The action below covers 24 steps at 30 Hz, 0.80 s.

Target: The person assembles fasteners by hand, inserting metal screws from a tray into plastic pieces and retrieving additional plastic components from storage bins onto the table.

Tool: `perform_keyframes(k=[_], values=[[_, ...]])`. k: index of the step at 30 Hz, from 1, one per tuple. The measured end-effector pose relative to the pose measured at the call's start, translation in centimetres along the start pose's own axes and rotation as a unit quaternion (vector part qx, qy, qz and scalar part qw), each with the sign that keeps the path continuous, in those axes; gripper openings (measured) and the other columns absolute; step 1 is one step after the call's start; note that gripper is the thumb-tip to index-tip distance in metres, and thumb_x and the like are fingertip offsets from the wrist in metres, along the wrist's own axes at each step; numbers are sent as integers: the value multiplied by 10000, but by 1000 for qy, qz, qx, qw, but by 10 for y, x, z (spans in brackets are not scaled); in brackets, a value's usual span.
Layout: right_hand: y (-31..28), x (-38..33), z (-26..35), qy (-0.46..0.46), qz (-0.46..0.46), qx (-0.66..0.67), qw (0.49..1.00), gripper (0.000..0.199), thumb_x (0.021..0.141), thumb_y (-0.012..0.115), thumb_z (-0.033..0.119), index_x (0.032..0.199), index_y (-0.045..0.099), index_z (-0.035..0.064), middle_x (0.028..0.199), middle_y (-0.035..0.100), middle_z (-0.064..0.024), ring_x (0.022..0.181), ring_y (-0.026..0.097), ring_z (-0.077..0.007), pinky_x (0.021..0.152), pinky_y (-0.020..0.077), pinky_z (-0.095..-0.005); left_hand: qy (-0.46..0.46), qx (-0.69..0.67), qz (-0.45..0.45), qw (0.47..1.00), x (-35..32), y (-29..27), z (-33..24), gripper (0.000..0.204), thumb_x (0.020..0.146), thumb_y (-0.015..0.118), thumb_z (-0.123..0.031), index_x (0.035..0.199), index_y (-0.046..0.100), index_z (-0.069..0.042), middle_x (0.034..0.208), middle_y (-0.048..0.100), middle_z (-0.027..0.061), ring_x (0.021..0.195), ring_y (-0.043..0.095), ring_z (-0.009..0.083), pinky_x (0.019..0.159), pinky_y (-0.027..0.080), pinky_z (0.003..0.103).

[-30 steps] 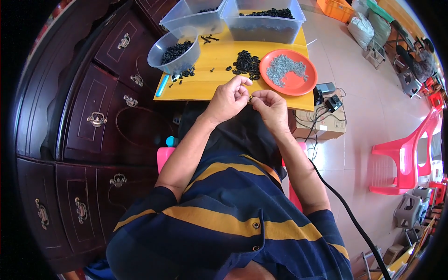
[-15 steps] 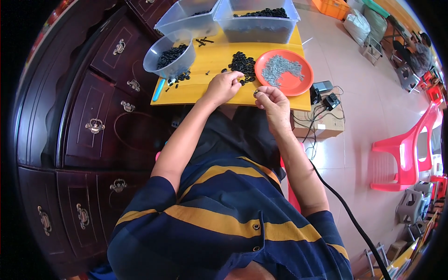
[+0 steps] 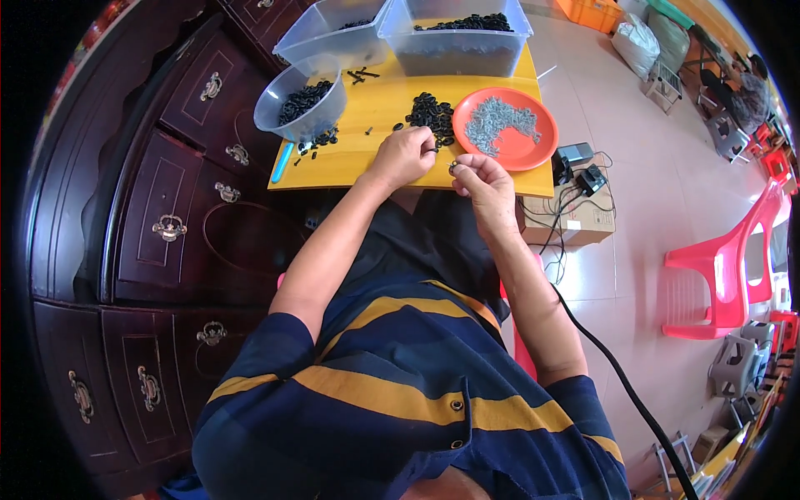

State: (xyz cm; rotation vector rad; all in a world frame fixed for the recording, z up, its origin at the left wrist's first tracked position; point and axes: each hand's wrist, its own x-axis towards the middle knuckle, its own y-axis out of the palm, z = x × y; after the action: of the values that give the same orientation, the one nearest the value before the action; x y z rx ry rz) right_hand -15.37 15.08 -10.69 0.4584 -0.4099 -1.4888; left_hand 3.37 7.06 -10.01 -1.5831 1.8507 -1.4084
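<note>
My left hand [image 3: 406, 156] is over the near edge of a pile of small black oval parts [image 3: 429, 112] on the yellow table. Its fingers are curled closed, and whatever they pinch is hidden. Just to its right, my right hand [image 3: 487, 185] pinches a small dark round part [image 3: 453, 167] between thumb and fingertips, above the table's front edge. Beyond that hand lies an orange-red plate [image 3: 533, 154] with many small grey pieces [image 3: 493, 121] heaped on it.
A round clear tub [image 3: 271, 108] of black parts stands at the left, near a light-blue tool [image 3: 282, 162]. Two clear bins [image 3: 454, 54] [image 3: 321, 33] line the back. Right of the table are a cardboard box [image 3: 575, 221] with cables, a pink chair [image 3: 717, 267] and a wooden cabinet [image 3: 167, 192] at left.
My left fingers, more stretched toward the pile before, have curled in at its near edge. My right hand keeps its pinch on the small dark part, almost unmoved.
</note>
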Motion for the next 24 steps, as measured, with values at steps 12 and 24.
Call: perform_keyframes(k=[12,24], values=[[-2,-1,3,52,-8,18,998,179,923,709,79,1093,663,44,935,697,-29,747,642,-94,697,521,-224,-53,-365,-20,929,-48,-21,-35,230,914,638,11,1141,630,-25,865,623,-40,721,556,9,661,478,194],[-1,-1,2,54,3,18,998,181,925,713,86,1095,663,47,936,699,-29,749,641,-92,695,521,-220,-79,-416,0,906,-54,-25,-45,276,899,684,29,1172,665,-5,917,638,-40,783,580,10,751,517,183]])
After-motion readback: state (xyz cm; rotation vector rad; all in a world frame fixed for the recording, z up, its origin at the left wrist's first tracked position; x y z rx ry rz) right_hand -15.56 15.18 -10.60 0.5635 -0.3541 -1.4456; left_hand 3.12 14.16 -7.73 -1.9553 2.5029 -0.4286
